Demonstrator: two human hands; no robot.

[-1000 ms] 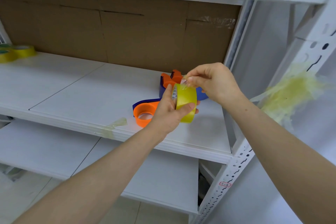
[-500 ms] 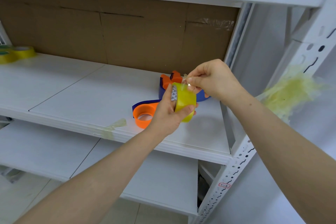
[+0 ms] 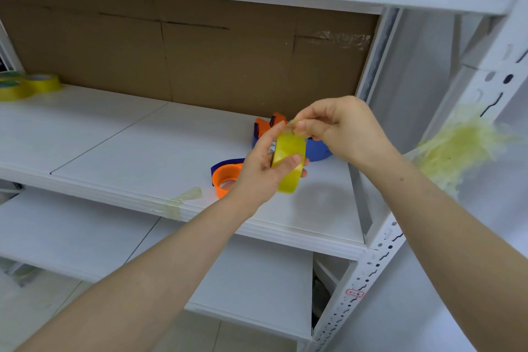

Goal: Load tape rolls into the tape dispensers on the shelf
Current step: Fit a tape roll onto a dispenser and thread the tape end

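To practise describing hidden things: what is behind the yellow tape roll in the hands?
Blue and orange dispenser parts on the shelf show either side of the roll. The roll and left hand cover their middle, so one dispenser or two cannot be told.

tape roll (image 3: 288,164) above shelf (image 3: 128,146), one dispenser (image 3: 227,177) left of it, second dispenser (image 3: 320,150) behind, spare rolls (image 3: 43,83) far left, cardboard (image 3: 200,60) at back

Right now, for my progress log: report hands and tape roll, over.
Left hand grips yellow tape roll on edge above shelf. Right hand pinches its loose end at top. Behind them: near dispenser, far dispenser; nothing blocking.
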